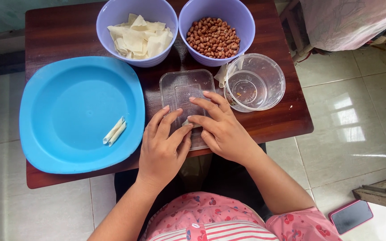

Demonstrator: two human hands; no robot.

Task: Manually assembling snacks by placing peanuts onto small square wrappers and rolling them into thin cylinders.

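My left hand (164, 143) and my right hand (220, 127) meet over a clear rectangular plastic lid (185, 89) on the dark wooden table (63, 33). Together their fingertips pinch a small pale pastry wrapper (187, 122), most of it hidden under the fingers. Two rolled pale pastry sticks (114, 131) lie side by side on a large blue plate (77, 111) to the left of my hands.
A purple bowl of cut pale wrappers (139, 38) and a purple bowl of peanuts (213, 38) stand at the back. A clear round container (255, 82) sits right of the lid. A phone (351, 216) lies on the tiled floor.
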